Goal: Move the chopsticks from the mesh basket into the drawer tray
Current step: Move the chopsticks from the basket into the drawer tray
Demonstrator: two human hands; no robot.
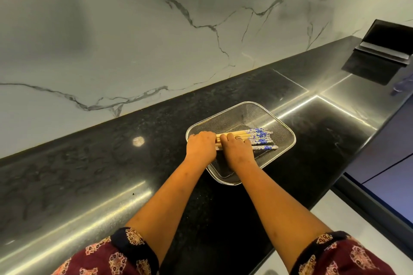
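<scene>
You are at the very start: the chopsticks [257,137] lie in the mesh basket [234,116] on the counter [89,174], patterned ends toward 3 o'clock. Your left hand [201,147], at the basket's 9 o'clock rim, and your right hand [237,148] beside it curl their fingers over the bundle. The drawer tray is out of view, and all of the moving is left to do.

We lose the plain ends of the chopsticks [257,137] under the left hand [201,147] and right hand [237,148], whose fingertips curl out of sight. Our forearms cover part of the basket's [234,116] near rim. The right edge cuts off a black device [388,40]. A blue thing [402,83] below it is too blurred to name. The sleeves [116,254] run off the bottom.
</scene>
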